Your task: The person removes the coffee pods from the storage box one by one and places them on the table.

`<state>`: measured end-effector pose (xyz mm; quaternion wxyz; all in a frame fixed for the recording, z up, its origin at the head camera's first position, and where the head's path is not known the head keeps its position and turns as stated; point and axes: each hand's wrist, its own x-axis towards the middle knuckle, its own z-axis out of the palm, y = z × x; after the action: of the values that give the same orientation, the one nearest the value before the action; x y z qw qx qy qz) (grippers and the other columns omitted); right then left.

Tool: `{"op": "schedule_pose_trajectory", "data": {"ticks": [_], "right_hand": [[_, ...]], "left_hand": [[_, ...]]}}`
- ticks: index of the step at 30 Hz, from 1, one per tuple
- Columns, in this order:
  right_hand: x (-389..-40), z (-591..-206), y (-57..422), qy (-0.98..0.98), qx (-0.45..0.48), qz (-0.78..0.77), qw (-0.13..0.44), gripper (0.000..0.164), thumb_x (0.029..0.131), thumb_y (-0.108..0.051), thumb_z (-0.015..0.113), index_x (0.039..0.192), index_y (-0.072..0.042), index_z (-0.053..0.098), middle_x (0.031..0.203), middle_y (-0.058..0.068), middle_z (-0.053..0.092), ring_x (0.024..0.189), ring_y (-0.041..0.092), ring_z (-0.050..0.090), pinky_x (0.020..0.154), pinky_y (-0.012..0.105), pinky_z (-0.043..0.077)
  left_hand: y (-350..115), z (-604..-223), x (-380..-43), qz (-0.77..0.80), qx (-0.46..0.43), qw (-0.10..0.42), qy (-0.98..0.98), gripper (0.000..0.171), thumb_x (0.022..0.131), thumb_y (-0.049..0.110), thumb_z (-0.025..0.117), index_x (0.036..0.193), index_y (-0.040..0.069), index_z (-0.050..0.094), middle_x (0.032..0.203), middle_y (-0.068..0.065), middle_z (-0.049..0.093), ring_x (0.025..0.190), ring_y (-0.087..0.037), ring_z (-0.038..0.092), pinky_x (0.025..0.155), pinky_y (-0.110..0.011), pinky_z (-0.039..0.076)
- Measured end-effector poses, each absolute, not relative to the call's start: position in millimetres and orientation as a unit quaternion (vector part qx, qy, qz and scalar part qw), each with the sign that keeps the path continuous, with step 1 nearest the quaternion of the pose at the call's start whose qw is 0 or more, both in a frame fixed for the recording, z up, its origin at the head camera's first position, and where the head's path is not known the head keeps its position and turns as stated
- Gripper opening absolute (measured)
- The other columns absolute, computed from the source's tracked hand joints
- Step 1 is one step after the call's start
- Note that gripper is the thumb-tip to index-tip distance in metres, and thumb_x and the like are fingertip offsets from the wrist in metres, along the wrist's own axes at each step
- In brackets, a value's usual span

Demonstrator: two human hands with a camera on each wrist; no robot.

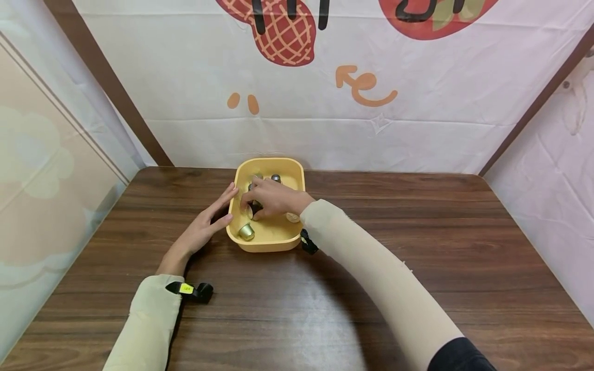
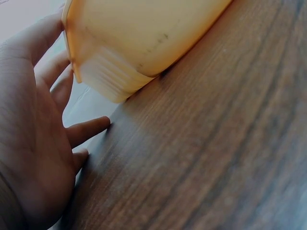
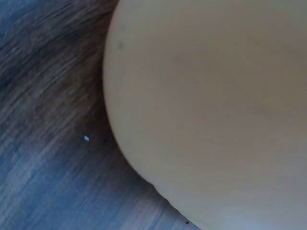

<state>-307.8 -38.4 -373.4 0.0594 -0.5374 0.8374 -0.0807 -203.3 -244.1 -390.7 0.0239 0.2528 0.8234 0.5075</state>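
A yellow plastic bin [image 1: 264, 247] stands at the back of the table with several small coffee capsules inside. My right hand [image 1: 274, 198] reaches into it from the right, its fingers and thumb curled about a dark coffee capsule [image 1: 254, 207] that they partly cover. A gold-green capsule [image 1: 246, 232] lies in the near left corner; a dark one [image 1: 276, 178] is at the far side, and a pale one [image 1: 292, 217] sits near the right wall. My left hand [image 1: 201, 232] touches the bin's left rim with extended fingers. In the right wrist view, the bin wall [image 3: 206, 105] hides the right hand.
The brown wooden table [image 1: 445, 247] extends on both sides and in front of the bin. Right behind the bin hangs a white printed cloth [image 1: 195, 134]. More cloth panels stand at left and right.
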Motion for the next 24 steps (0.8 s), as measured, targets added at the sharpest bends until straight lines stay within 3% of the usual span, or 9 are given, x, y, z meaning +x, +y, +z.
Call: {"op": "schedule_pose_trajectory", "data": {"ticks": [9,24], "right_hand": [[-307.5,-373.1,-37.7,0.840,-0.534,-0.083,0.057,0.028,0.084,-0.033,0.076,0.109,-0.026,0.069,0.109,-0.003,0.051,0.095,0.015,0.041,0.080,0.029,0.036],[-310.0,-356.3,-22.9,0.836,-0.525,-0.157,0.021,0.026,0.081,-0.023,0.077,0.105,-0.022,0.069,0.100,-0.015,0.063,0.102,0.011,0.046,0.089,0.024,0.034]], "left_hand": [[-243.9,-391.4,-203.5,0.506,0.252,0.023,0.824,0.058,0.097,-0.002,0.048,0.151,0.004,0.026,0.159,-0.010,0.008,0.144,-0.032,0.008,0.106,-0.064,0.008],[-243.7,-390.6,-202.4,0.501,0.251,0.024,0.828,0.057,0.098,0.000,0.048,0.150,0.001,0.027,0.159,-0.014,0.008,0.143,-0.036,0.010,0.105,-0.065,0.009]]}}
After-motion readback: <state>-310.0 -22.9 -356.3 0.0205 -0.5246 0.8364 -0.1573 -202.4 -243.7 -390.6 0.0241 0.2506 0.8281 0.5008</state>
